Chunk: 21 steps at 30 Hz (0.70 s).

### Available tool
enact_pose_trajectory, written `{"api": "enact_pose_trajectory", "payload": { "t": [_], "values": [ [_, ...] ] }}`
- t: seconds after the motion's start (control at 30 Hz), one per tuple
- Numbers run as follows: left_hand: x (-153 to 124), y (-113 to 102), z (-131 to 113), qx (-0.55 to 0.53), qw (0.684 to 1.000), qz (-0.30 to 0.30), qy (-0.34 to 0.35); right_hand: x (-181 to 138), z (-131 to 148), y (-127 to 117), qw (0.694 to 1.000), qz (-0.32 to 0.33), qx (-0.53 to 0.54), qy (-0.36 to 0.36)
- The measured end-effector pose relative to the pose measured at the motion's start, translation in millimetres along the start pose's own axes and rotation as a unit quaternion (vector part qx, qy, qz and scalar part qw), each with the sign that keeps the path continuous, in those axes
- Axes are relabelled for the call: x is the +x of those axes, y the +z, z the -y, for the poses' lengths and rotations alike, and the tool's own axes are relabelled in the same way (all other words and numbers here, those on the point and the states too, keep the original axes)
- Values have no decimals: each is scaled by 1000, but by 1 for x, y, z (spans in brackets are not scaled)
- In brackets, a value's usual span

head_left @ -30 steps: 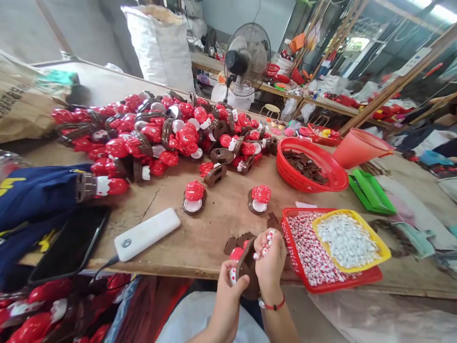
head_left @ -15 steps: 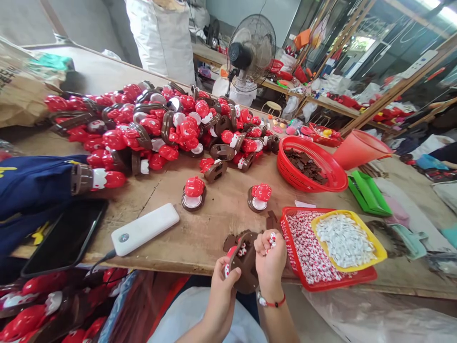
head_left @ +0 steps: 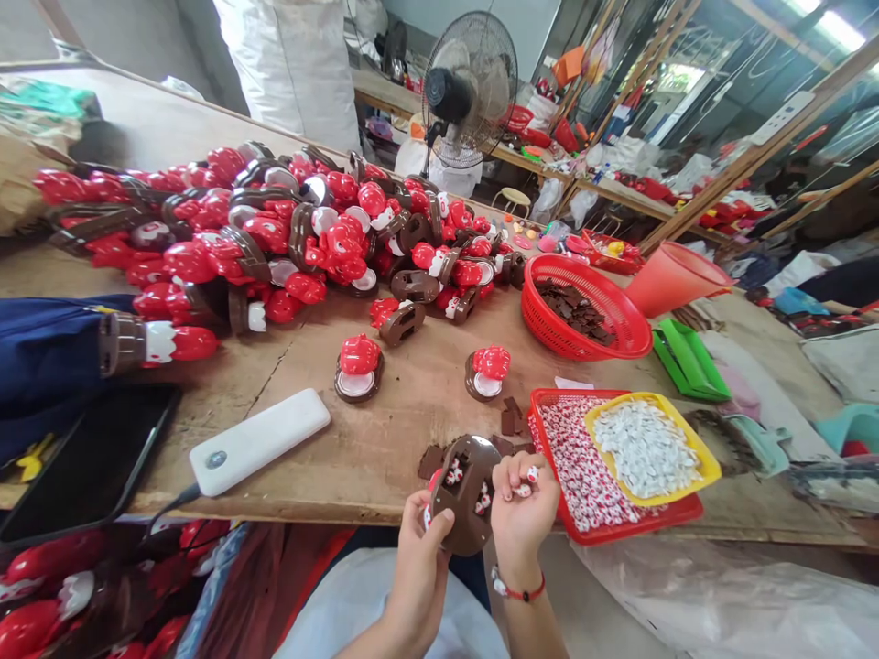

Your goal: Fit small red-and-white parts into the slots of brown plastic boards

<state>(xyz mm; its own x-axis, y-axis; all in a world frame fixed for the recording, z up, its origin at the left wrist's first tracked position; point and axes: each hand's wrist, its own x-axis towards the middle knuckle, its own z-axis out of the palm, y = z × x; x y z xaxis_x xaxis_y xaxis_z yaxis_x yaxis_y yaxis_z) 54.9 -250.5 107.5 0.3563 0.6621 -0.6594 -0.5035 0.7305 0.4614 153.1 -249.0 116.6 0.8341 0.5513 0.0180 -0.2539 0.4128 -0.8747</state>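
Note:
My left hand (head_left: 418, 554) grips a toy figure (head_left: 464, 526) by its left edge, with the brown base turned towards me and a bit of red body showing behind. Small red-and-white pieces show inside both openings of that base. Just right of the base, my right hand (head_left: 526, 513) is curled closed around a few small red-and-white pieces (head_left: 532, 474). Beside it, a red tray (head_left: 687, 511) holds many such pieces. Two red toys on brown bases, one (head_left: 359, 366) to the left and one (head_left: 488, 372) to the right, sit upright on the table beyond my hands.
A yellow tray (head_left: 710, 471) of white pieces rests on the red tray. Brown plates lie in a red basket (head_left: 583, 343) and loose near my hands. A heap of toys (head_left: 275, 229) covers the back left. A white power bank (head_left: 261, 442) and a phone (head_left: 89, 458) lie left.
The toy's base has turned more towards me, and pieces now show in both openings. My right hand has drawn slightly away from it. The whole view has shifted a little.

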Motion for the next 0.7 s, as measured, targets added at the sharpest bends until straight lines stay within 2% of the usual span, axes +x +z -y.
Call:
{"api": "enact_pose_trajectory", "payload": {
  "t": [0.2,0.5,0.7],
  "values": [
    [2,-2,3,1,1000,1,-7,0,2,-2,998,6,54,24],
    [1,0,3,1,1000,5,-10,-5,6,-4,998,42,-8,-37],
    [-1,-1,3,-4,1000,5,-1,-5,5,-5,998,47,31,-19]
  ]
}}
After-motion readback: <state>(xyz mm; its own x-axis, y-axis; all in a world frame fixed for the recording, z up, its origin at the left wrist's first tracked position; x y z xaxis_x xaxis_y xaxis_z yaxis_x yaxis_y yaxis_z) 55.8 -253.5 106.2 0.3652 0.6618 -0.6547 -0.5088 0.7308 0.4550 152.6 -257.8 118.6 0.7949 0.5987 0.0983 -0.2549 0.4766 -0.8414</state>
